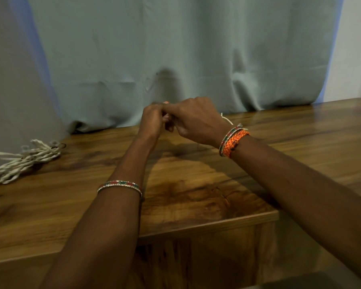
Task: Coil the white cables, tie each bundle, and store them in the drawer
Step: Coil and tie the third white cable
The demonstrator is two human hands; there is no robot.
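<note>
Cables are in two places: one bundle [25,159] of white, twisted cord lies on the counter [196,195] at the left edge of the frame, near the grey curtain [175,49], and a short white end [226,119] pokes out at frame centre, just behind the right wrist. Both hands meet above the counter in the middle of the picture, fingers curled and interlocked around something too hidden to make out; judging by that loose end, they are probably pinching a cable or its tie, though I cannot tell which hand has it or how firmly. The left hand [152,119] is turned with its back to the camera, knuckles up, fingers folded toward the right hand [196,119], which arches over from the right with its wrist bent and bangles [233,140] low on the wrist. Both forearms reach forward and are raised off the wood. To do this step well, I judge the loops should be kept even and pinched at one spot with one hand while the other passes the tie round and draws it snug, not so tight that it kinks the cord. The free end needs tucking so nothing springs loose. No open drawer shows in view.
</note>
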